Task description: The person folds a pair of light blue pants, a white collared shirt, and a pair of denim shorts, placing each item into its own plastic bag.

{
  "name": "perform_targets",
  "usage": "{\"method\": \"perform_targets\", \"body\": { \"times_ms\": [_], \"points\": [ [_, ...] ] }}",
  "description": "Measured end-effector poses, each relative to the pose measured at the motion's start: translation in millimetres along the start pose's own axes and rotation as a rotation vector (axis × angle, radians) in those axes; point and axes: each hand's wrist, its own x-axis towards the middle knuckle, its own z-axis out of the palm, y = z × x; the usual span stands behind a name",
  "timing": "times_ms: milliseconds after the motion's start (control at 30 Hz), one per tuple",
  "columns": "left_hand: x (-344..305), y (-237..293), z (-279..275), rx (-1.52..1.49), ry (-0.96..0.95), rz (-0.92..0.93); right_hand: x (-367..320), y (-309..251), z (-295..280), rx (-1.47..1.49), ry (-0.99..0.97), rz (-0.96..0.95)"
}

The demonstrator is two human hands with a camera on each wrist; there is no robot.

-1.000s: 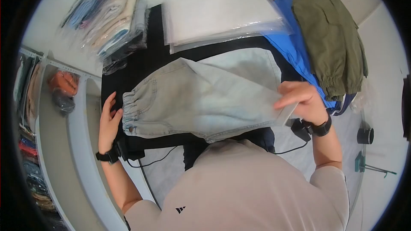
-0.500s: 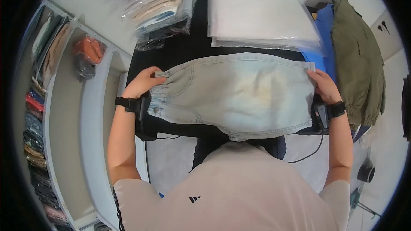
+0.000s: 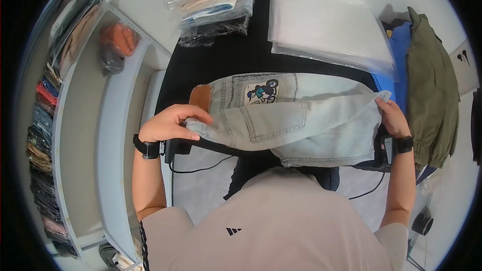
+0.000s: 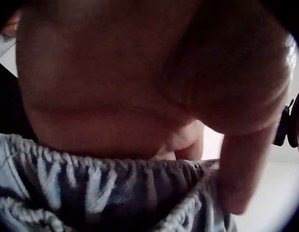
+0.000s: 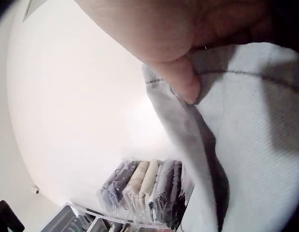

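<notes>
Pale blue denim pants (image 3: 326,115) stretch across the black table, partly folded over toward the person. A brown label (image 3: 201,97) at the waist and a cartoon patch (image 3: 261,92) on a back pocket face up. At the waist end, my left hand (image 3: 173,123) pinches the waistband between thumb and fingers. Gathered elastic (image 4: 115,179) fills the lower part of the left wrist view, under the hand. My right hand (image 3: 394,118) pinches a lifted corner of the leg hem (image 5: 236,65), its thumb (image 5: 186,82) pressed on the cloth in the right wrist view.
Clear plastic bags (image 3: 326,27) lie stacked at the table's back. Bagged folded clothes (image 3: 216,5) are piled at back left. Olive (image 3: 432,90) and blue garments (image 3: 400,45) hang over the right side. A shelf unit (image 3: 83,120) with packed clothes stands at left.
The pants lay flat with the front button showing; now they are partly turned, with label and pocket patch up. My left hand moved toward the person, and my right hand lifted a hem corner.
</notes>
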Motion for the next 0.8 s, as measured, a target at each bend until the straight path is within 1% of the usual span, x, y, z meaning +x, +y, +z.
{"method": "perform_targets", "body": {
  "times_ms": [33,100,133,167,233,267,300,367,433,500,533,567,600,633,667,700,733,767,800],
  "points": [
    [-1.3,-4.1,-0.9,-0.002,0.005,-0.001,2.2,1.7,-3.9,-0.014,-0.017,-0.010],
    [1.1,-19.4,-4.8,-0.081,0.184,-0.030,4.7,3.5,-7.9,-0.028,-0.033,-0.022],
    [5.4,-23.9,-4.7,-0.057,0.343,0.011,4.0,1.3,-6.2,-0.030,-0.037,-0.018],
    [9.9,-31.8,-8.5,-0.057,0.342,0.012,2.8,-1.5,-4.2,-0.032,-0.039,-0.015],
    [18.8,-48.4,-19.8,-0.356,0.552,-0.028,-1.9,-10.9,8.7,-0.059,-0.027,0.012],
    [22.6,-51.2,-23.0,-0.323,0.588,-0.094,-2.9,-14.5,11.8,-0.087,-0.017,0.040],
    [26.2,-60.5,-27.2,-0.323,0.583,-0.090,-1.3,-14.9,10.0,-0.087,-0.012,0.038],
    [34.6,-74.5,-33.3,-0.125,0.479,-0.204,1.3,-15.8,8.3,-0.274,0.002,0.130],
    [40.5,-83.2,-39.0,-0.111,0.493,-0.187,1.4,-18.0,13.1,-0.291,0.038,0.125],
    [44.4,-91.5,-45.8,0.304,0.612,0.025,3.5,-21.1,14.6,-0.334,0.089,0.056],
    [46.9,-86.3,-45.2,0.303,0.606,0.028,15.0,-15.4,1.8,-0.397,0.111,0.075],
    [48.7,-76.0,-44.1,0.338,0.563,-0.032,19.4,-13.9,0.6,-0.397,0.119,0.076],
    [50.3,-67.5,-43.5,0.372,0.521,-0.091,22.3,-14.0,1.6,-0.506,0.122,-0.024],
    [52.3,-62.3,-43.7,0.372,0.518,-0.084,22.9,-15.5,4.4,-0.616,0.124,-0.126],
    [53.9,-58.1,-43.8,0.377,0.478,-0.133,20.5,-18.8,14.5,-0.683,0.180,-0.226],
    [55.9,-56.0,-43.9,0.383,0.436,-0.182,21.8,-19.4,20.6,-0.683,0.186,-0.227],
    [57.8,-56.1,-44.1,0.384,0.433,-0.178,25.3,-19.4,25.1,-0.723,0.133,-0.312],
    [59.5,-56.8,-44.5,0.369,0.401,-0.103,28.3,-20.6,28.9,-0.763,0.080,-0.396],
    [61.5,-57.0,-44.1,0.352,0.368,-0.029,29.5,-23.8,31.9,-0.818,0.035,-0.420]
  ]
}}
